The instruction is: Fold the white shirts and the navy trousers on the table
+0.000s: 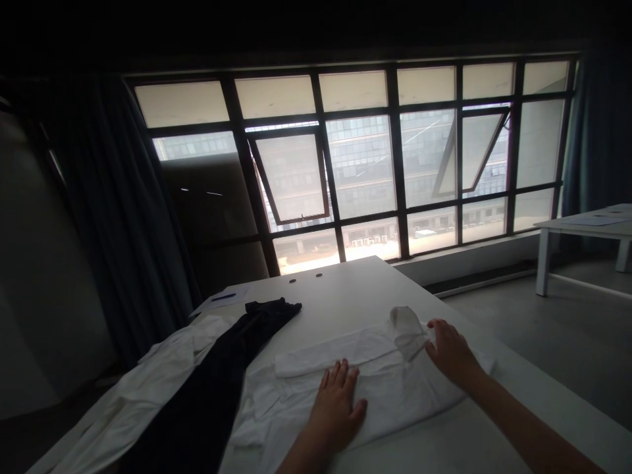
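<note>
A white shirt lies on a pale surface, apparently part-folded: a long strip of it is turned over across the middle, and the collar sits crumpled at the far end. Looser cloth remains spread toward the near side. The left hand presses flat on the shirt, its fingers spread apart, just below the strip. The right hand reaches the collar's edge, its fingers close together against the cloth, though whether they pinch it cannot be told. Beside the shirt lie a long navy garment and another white garment.
</note>
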Motion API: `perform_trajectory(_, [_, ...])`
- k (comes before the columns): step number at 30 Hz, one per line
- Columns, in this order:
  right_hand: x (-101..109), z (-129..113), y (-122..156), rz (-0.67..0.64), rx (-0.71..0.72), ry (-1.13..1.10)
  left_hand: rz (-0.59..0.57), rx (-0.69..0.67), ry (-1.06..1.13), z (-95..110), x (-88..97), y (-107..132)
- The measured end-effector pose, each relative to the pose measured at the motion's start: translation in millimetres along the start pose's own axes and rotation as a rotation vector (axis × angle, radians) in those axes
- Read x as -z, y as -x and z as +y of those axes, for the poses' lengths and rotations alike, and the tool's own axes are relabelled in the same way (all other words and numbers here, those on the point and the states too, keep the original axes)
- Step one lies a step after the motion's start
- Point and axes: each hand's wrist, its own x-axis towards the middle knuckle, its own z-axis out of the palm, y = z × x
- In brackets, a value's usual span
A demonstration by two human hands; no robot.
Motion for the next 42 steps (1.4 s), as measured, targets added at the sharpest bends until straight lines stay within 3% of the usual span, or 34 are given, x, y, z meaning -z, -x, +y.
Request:
perform_trajectory(4, [-14, 45, 0, -0.199, -0.087, -0.037, -0.041, 0.010, -0.008, 0, -0.6, -1])
perform_trajectory(8, [-8, 71, -2, -0.329, -0.058, -0.024, -0.050, 0.014, -0.008, -1, 0.2, 1])
perform_trajectory(15, [9, 72, -5, -0.415, -0.028, -0.015, 0.046, -0.070, -0.054, 1, 22.1, 6])
perform_trajectory(21, [-4, 68, -8, -0.342, 0.177, -0.294, 0.147, -0.080, -0.022, 4, 15.4, 0])
perform_trajectory(26, [-14, 77, -37, -0.209, -0.083, -0.491, 0.169, -0.074, 0.050, -2, 9.5, -1])
perform_trajectory(32, [-19, 91, -70, -0.132, -0.465, -0.411, 0.187, -0.080, 0.074, -4, 8.4, -1])
perform_trajectory(37, [-20, 86, -66, -0.123, -0.543, -0.464, 0.185, -0.069, 0.070, -4, 6.0, -3])
perform_trajectory(42, [-4, 79, -60, -0.198, -0.614, -0.631, 0.182, -0.066, 0.065, -4, 5.3, -3])
